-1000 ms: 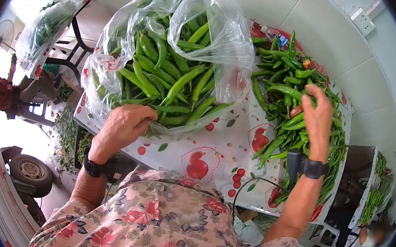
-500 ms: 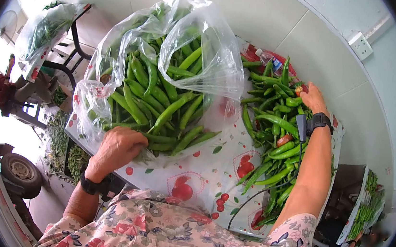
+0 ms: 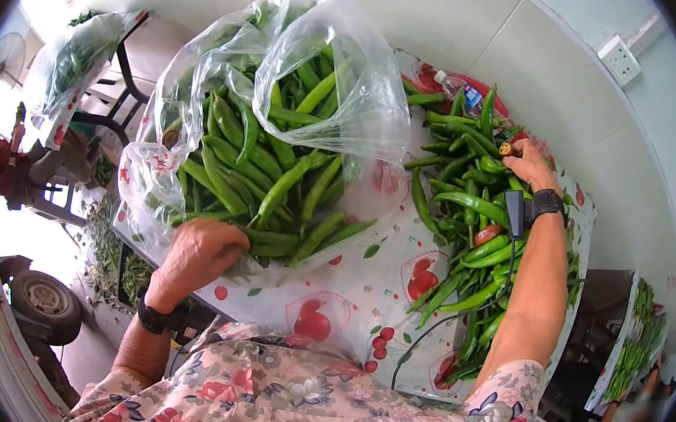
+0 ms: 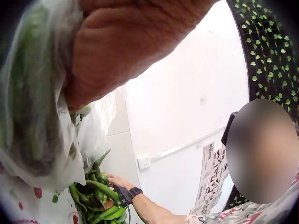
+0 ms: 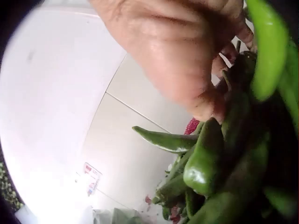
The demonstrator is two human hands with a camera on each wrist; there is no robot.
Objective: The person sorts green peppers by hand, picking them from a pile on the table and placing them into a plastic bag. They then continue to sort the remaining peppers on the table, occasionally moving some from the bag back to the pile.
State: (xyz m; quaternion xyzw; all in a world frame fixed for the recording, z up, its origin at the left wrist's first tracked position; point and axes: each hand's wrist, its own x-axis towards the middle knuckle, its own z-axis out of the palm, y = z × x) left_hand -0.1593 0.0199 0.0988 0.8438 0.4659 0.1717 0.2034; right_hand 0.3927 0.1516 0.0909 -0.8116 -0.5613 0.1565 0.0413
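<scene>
At the left, a clear plastic bag [image 3: 341, 104] packed with long green chili peppers [image 3: 263, 178] stands on the table. My left hand [image 3: 204, 250] grips its front rim with curled fingers; in the left wrist view that hand [image 4: 135, 42] overlaps the crumpled plastic [image 4: 42, 116]. At the right, loose green peppers [image 3: 479, 201] lie heaped. My right hand [image 3: 534, 166] is at the back of this heap, thumb and fingers about a pepper with an orange end [image 3: 507, 149]. In the right wrist view, its thumb presses down among dark green peppers [image 5: 205, 158]; the fingertips are partly hidden.
A clear bottle [image 3: 459, 92] lies behind the heap, near red netting. The table's cloth [image 3: 329, 292] has a fruit print. A tiled wall [image 3: 449, 17] closes off the back. A cable runs from my right wrist across the cloth. People are at both sides.
My right hand has moved from over the heap's middle to its back, at the orange-ended pepper, whose end now turns toward the head camera. My left hand stays on the bag's rim.
</scene>
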